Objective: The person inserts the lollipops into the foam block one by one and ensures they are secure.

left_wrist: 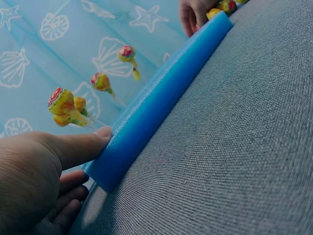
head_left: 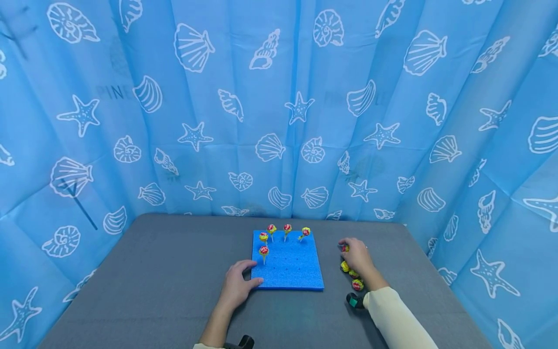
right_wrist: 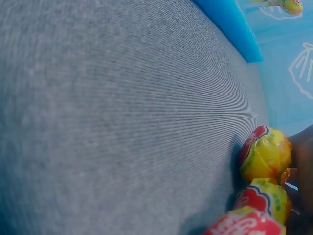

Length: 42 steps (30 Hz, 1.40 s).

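Observation:
A blue foam board (head_left: pixel 289 269) lies flat on the table, with several wrapped lollipops standing in it along its back and left side, such as the front-left lollipop (head_left: pixel 263 250). My left hand (head_left: pixel 237 286) rests at the board's left edge. In the left wrist view its thumb (left_wrist: pixel 93 145) touches the top, and the other fingers sit loosely beside the side face. To the right of the board, my right hand (head_left: pixel 359 257) pinches a red-and-yellow lollipop (head_left: pixel 346 248), partly covered by the fingers. In the right wrist view that hand is mostly out of frame.
More lollipops (head_left: pixel 357 284) lie in a row on the grey table (head_left: pixel 174 271), close below my right hand. Small holes dot the board's surface. A blue shell-print curtain (head_left: pixel 279 121) hangs behind the table and along both sides.

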{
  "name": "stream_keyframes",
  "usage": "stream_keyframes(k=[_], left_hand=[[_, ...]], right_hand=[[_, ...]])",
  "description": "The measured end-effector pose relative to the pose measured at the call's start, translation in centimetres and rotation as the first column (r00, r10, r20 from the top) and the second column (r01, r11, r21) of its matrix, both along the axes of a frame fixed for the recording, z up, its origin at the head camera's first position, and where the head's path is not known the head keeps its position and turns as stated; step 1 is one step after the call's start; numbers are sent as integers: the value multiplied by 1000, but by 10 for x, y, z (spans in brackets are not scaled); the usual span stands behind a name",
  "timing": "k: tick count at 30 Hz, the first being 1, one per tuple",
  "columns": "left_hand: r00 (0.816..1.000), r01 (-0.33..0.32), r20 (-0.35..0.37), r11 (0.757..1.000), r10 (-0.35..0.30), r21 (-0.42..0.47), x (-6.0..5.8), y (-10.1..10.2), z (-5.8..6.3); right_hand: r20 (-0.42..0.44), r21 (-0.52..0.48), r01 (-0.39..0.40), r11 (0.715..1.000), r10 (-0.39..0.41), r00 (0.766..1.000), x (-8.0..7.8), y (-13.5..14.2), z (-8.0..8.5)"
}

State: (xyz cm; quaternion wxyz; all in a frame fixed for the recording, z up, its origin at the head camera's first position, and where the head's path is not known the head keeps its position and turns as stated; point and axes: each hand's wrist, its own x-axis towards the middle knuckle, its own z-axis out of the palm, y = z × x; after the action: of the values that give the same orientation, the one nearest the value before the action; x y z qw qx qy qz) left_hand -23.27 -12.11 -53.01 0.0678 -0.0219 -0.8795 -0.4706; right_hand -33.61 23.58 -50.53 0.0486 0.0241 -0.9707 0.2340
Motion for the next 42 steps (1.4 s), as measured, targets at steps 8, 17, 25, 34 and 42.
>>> stream_keyframes(k=[8,17,25,34,42], left_hand=[[1000,15,-12,1000,-15,0,0,-1,-1],[1000,17,-22,1000,-17,7,0,-1,-3],[999,21,-27,1000,-21,15,0,-1,-3],[1000,13,-21,1000,-12,7,0,-1,-4],[1000,13,-17,1000,-13,7,0,-1,-3]], right_hand=[[5,-11,-13,1000,13,1000,0,-1,2],[-17,-58,-48,997,47,999,2,-2,-1],[-62,-71,-61,996,56,996,4,-10,2],[-144,-118,-74,990,57,988,4,-20,11],[-220,-125,-76,989,47,974,8,-31,18]])
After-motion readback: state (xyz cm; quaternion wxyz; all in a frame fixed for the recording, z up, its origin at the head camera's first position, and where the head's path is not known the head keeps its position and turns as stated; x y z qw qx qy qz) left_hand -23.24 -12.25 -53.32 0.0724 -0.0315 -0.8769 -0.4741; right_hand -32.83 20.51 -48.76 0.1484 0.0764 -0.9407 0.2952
